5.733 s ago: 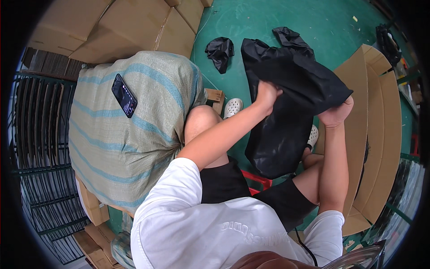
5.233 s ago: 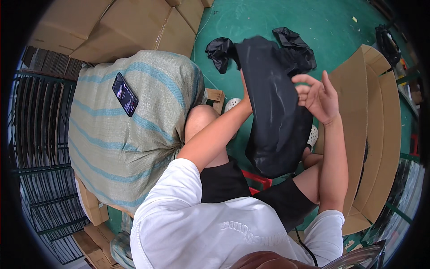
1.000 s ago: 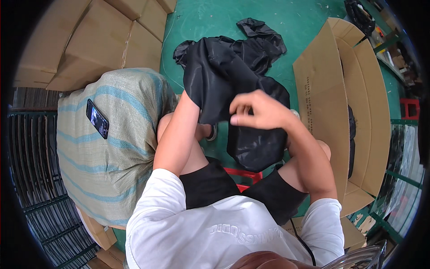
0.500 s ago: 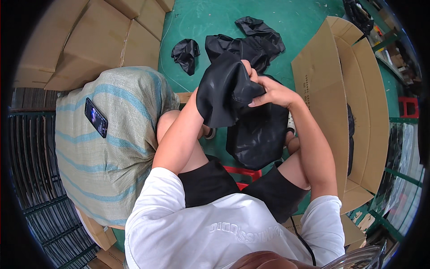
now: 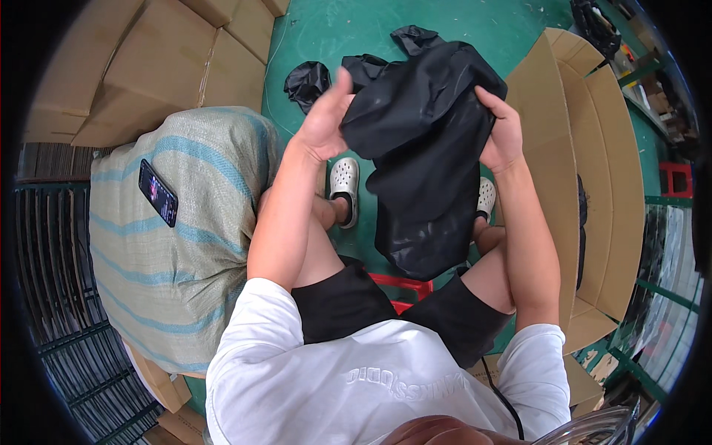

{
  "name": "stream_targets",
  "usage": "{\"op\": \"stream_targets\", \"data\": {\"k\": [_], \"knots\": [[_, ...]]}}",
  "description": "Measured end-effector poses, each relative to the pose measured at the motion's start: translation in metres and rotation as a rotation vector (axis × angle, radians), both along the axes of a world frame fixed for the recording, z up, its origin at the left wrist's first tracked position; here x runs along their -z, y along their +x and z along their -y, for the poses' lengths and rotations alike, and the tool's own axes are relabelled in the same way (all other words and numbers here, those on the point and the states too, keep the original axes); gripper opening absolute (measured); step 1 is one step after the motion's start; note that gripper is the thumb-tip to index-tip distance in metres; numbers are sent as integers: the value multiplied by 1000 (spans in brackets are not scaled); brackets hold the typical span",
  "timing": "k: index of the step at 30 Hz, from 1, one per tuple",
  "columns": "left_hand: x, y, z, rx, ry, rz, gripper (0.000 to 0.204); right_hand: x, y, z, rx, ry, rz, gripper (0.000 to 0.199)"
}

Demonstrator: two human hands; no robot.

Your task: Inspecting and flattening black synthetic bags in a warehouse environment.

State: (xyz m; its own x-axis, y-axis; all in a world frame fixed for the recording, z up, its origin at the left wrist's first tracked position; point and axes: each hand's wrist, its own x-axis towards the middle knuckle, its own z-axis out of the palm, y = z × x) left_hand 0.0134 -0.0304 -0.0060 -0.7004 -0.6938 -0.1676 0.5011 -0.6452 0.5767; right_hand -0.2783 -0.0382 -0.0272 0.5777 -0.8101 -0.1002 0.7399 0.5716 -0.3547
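A large, limp black leather-like cover (image 5: 437, 104) is spread between my hands, above the floor. My right hand (image 5: 502, 133) grips its right edge, thumb on top and fingers behind. My left hand (image 5: 325, 122) is at its left edge, slightly blurred, with the thumb stretched up off the material; its other fingers are partly hidden behind the cover. Below, between my legs, lies more smooth black material (image 5: 423, 237); I cannot tell whether it joins the held cover. Crumpled black pieces (image 5: 308, 83) lie on the green floor beyond.
At my left stands a stuffed woven sack (image 5: 193, 274) with a phone (image 5: 159, 193) on top. Cardboard boxes (image 5: 156, 67) are stacked behind it. An open carton (image 5: 541, 148) stands at my right. Beneath me is a red stool (image 5: 404, 285).
My hands have moved apart, the left one to the left and the right one to the right. The black material bunched over my left hand now hangs spread out between them.
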Motion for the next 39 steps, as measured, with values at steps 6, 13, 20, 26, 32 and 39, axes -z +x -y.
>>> {"op": "stream_targets", "data": {"k": [6, 13, 20, 26, 32, 39], "knots": [[2, -6, 3, -336, -194, 55, 40, -6, -12, -5, 42, -230, 250, 52], [11, 3, 13, -393, -169, -241, 41, -4, -24, -1, -48, -288, 264, 50], [15, 8, 9, -374, -197, -239, 38, -8, -41, -6, 133, -357, 1, 47], [25, 6, 13, -291, -131, -311, 42, -12, -52, -13, 112, -339, 90, 41], [10, -12, 10, -307, -47, -214, 42, 0, -53, -13, 70, -348, 93, 37], [8, -21, 7, -403, -103, -34, 31, -25, -52, -19, 174, -508, -247, 34]]}}
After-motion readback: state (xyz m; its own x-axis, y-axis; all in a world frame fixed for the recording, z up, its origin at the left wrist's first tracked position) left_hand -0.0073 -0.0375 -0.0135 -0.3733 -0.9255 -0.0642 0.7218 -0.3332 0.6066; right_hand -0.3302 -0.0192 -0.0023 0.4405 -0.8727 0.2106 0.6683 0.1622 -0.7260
